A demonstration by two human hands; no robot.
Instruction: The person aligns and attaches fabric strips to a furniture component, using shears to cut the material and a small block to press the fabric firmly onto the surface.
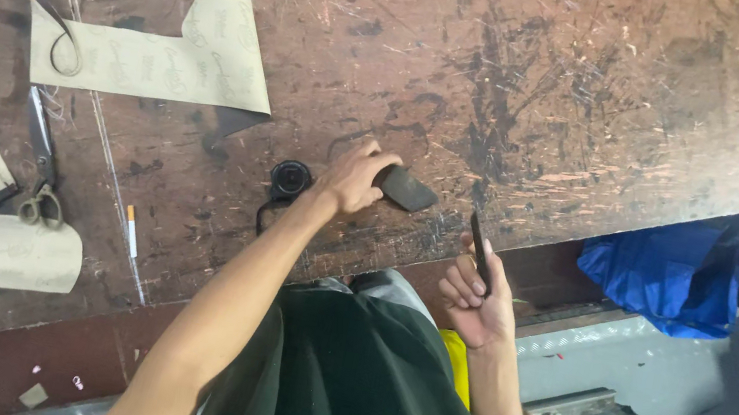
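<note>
Two dark pieces are being handled at the near edge of the worktop (533, 84). A flat dark piece (408, 188) is being pressed to the wood by the left hand (352, 177), its grip closed over the piece's near end. A thin dark strip (481, 249) is being pinched upright in the right hand (474, 302), its grip pressed together on it, off the edge at four o'clock from the piece. A small black ring (291, 177) is lying at nine o'clock of the left hand. Scissors (42, 170) and tan paper patterns (153, 58) are lying at ten o'clock. Judging by this, the piece is being steadied; bringing the strip to it is calling for careful lining up.
</note>
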